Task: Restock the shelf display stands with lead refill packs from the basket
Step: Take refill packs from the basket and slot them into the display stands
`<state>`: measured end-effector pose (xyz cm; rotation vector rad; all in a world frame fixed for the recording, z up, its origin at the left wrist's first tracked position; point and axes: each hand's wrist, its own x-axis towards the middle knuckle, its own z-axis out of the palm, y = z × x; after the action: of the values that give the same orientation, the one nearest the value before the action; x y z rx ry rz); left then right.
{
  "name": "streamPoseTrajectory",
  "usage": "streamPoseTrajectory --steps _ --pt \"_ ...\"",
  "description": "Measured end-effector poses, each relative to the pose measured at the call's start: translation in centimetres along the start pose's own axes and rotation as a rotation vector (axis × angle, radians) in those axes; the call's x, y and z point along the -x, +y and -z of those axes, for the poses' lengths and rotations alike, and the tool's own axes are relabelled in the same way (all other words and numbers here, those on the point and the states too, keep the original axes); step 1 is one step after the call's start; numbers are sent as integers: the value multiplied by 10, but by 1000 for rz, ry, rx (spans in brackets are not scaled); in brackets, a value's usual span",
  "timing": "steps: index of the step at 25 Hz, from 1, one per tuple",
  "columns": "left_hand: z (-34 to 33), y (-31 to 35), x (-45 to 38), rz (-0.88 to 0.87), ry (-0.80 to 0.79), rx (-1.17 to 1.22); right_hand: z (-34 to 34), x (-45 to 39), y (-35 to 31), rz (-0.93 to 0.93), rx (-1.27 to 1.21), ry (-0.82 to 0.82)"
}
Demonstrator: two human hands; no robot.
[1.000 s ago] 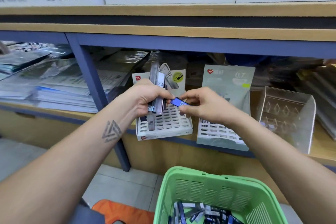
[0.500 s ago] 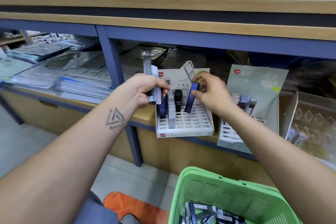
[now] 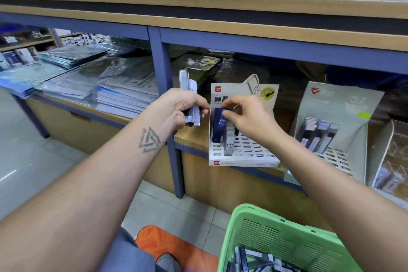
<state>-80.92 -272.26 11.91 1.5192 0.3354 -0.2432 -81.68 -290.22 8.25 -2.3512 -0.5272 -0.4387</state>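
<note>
The right hand pinches a blue pack atop the stand just below it, while the left hand grips spare packs; a tilted entry could topple neighbouring packs.

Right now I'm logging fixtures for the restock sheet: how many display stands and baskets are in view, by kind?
White slotted stand: 1
Grey-green stand: 1
Clear stand: 1
Green basket: 1
Total: 4
</note>
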Motion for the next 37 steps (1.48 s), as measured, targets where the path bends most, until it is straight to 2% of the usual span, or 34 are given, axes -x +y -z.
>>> streamPoseTrajectory --steps 12,18,22,25,27,29,32,34,37 --pt "5 2 6 -1 -33 4 -23 -1 0 -29 185 -122" --pt "4 2 7 -9 -22 13 -30 -1 -2 -17 361 -54" --pt "2 2 9 -33 -21 10 -28 -2 0 17 360 -100" --pt "-6 3 9 -63 -46 55 -10 1 -2 -14 218 -54" --pt "-18 1 10 -61 -116 86 13 10 -1 -106 67 5" --pt "-36 -3 13 -25 -209 127 38 26 1 -246 -189 10" --pt "-67 -12 15 53 -380 141 68 56 2 -424 -644 -108" --pt "-88 -18 17 91 -456 143 79 72 6 -485 -740 -166" --pt "-120 -24 23 125 -488 131 94 89 18 -544 -733 -106"
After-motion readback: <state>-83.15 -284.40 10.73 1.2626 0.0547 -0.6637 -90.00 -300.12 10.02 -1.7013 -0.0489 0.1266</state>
